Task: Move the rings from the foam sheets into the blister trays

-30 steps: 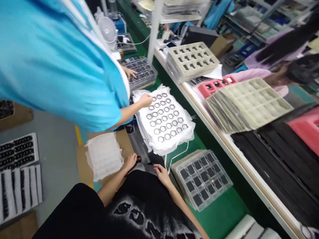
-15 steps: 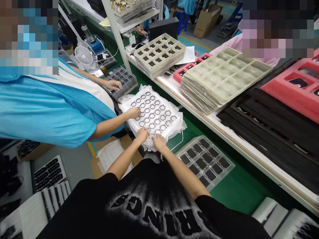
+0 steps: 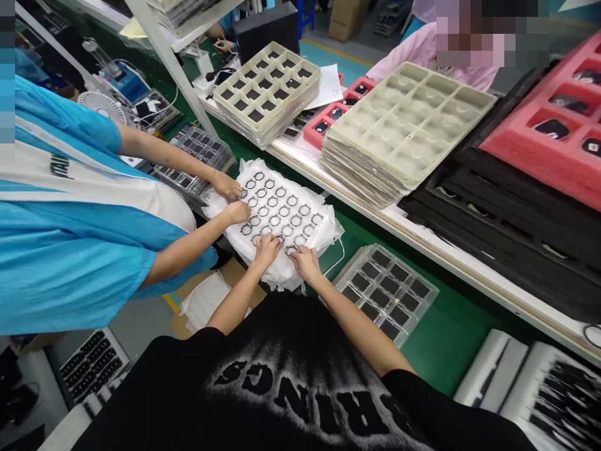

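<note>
Rows of thin dark rings (image 3: 274, 220) lie on a white sheet with crumpled edges (image 3: 323, 233), on the green bench. My left hand (image 3: 268, 250) is at the near edge of the rows, fingers closed down at a ring. To its right, my right hand (image 3: 306, 262) has its fingers pinched at another ring (image 3: 292, 250) near the sheet's near corner. Whether either ring is lifted is too small to tell. A co-worker's two hands (image 3: 237, 213) touch rings along the left side of the sheet.
Clear trays with dark squares (image 3: 385, 294) lie to the right. Stacked beige trays (image 3: 408, 131) and a red foam tray (image 3: 558, 125) stand on the raised shelf. A co-worker in blue (image 3: 84, 232) leans in from the left.
The view has shifted. The co-worker's farther hand has moved from the dark trays onto the sheet. My hands have moved slightly up the sheet, with the right hand a little farther from the left.
</note>
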A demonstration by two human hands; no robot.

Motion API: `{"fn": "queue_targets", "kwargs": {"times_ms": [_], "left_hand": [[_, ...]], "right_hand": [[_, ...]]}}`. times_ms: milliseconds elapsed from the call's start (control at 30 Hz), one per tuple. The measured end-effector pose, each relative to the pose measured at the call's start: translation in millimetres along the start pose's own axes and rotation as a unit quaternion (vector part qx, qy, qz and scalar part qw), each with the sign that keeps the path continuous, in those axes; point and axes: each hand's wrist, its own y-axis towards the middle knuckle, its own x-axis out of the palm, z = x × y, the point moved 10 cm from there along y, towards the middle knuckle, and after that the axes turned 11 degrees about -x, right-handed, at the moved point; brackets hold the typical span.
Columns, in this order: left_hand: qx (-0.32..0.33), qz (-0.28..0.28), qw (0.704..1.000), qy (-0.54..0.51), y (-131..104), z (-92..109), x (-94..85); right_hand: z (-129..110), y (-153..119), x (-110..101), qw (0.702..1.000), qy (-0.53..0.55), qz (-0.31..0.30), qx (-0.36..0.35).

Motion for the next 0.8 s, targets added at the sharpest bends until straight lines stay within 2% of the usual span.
{"fn": "queue_targets", "kwargs": {"times_ms": [67,167,300,367,467,567,600,667,733,800], "left_hand": [[0.009,-0.018,0.999,0.035,3.0,2.4,8.9],[0.026,-0.043,0.996,0.074,4.3,3.2,13.8],[0.049,-0.072,0.991,0.101,11.4,5.4,8.6],[0.048,-0.065,0.993,0.092,17.8,6.0,0.4],[0.029,-0.017,0.999,0.033,23.1,4.7,-17.5],[0.035,0.040,0.998,-0.041,13.1,14.9,-31.7],[0.052,0.052,0.995,-0.062,6.6,24.7,-33.4],[0.112,0.055,0.988,-0.092,-8.9,57.8,-30.2],[0.195,0.036,0.975,-0.098,-25.3,106.6,-19.5],[0.286,0.010,0.955,-0.081,-40.6,165.3,-4.6]], "right_hand": [[9.6,5.6,2.6,0.998,-0.029,-0.028,0.043],[12.0,12.9,12.0,0.995,-0.030,-0.083,0.043],[13.9,17.0,12.5,0.995,0.006,-0.097,0.036],[18.1,17.0,7.0,0.995,0.022,-0.089,0.050],[20.4,9.7,-9.0,0.994,0.085,-0.031,0.059],[30.7,-24.8,-32.2,0.972,0.189,0.102,0.091],[38.3,-44.5,-40.2,0.959,0.211,0.154,0.108],[60.1,-94.4,-56.3,0.931,0.219,0.256,0.143],[91.5,-151.5,-71.4,0.904,0.184,0.335,0.194],[130.2,-205.2,-84.1,0.880,0.131,0.374,0.261]]}}
